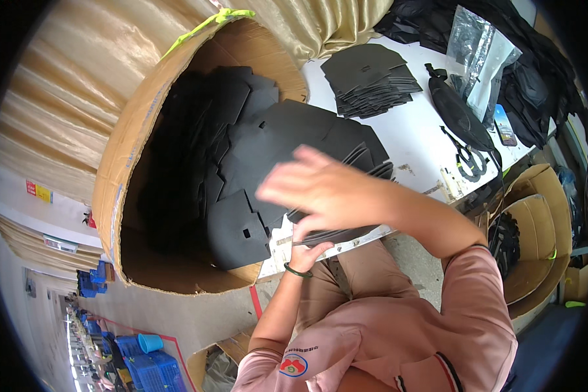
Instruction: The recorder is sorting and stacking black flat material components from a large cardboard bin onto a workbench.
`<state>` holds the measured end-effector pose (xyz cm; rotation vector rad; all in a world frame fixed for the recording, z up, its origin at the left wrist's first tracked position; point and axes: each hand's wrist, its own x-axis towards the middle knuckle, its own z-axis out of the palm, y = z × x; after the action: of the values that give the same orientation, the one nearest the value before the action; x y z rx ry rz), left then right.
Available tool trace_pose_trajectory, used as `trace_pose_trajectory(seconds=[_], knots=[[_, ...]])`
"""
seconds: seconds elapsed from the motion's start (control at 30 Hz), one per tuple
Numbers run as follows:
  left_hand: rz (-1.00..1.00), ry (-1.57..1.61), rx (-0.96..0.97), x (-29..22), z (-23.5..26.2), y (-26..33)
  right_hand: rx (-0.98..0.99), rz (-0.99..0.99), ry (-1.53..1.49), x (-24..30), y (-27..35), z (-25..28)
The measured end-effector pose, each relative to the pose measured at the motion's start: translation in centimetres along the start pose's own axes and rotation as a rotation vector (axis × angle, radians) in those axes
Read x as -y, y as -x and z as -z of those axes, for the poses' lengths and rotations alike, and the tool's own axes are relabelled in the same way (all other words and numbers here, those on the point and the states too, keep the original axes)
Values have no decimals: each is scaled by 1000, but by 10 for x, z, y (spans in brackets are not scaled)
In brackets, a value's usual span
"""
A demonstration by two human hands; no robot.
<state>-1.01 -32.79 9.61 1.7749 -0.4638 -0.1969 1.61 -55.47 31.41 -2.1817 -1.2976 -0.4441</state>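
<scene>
My left hand (307, 253), with a green band on the wrist, grips a stack of flat black cut sheets (346, 153) from below at the white table's (411, 140) near edge. My right hand (320, 191) is blurred, its fingers spread flat over the top of that stack, holding nothing. Just left of the hands a large open cardboard box (121, 163) holds several loose black sheets (238, 228) of the same kind. A second neat pile of black sheets (371, 77) lies farther back on the table.
A black waist bag (460, 114), black scissors (469, 160) and clear plastic bags (477, 46) lie on the table's right side. Open cardboard boxes (536, 225) stand on the floor at right. Blue crates (151, 367) sit at lower left. Gold fabric (78, 72) hangs behind the box.
</scene>
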Motion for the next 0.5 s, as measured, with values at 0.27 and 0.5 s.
trace_pose_trajectory(seconds=[0.27, 0.5], knots=[[56, 235, -20, -21, -9, -2, 187, -276, 119, 14, 65, -24], [54, 829, -332, -73, -13, -17, -337, -631, -171, -29, 142, 12]])
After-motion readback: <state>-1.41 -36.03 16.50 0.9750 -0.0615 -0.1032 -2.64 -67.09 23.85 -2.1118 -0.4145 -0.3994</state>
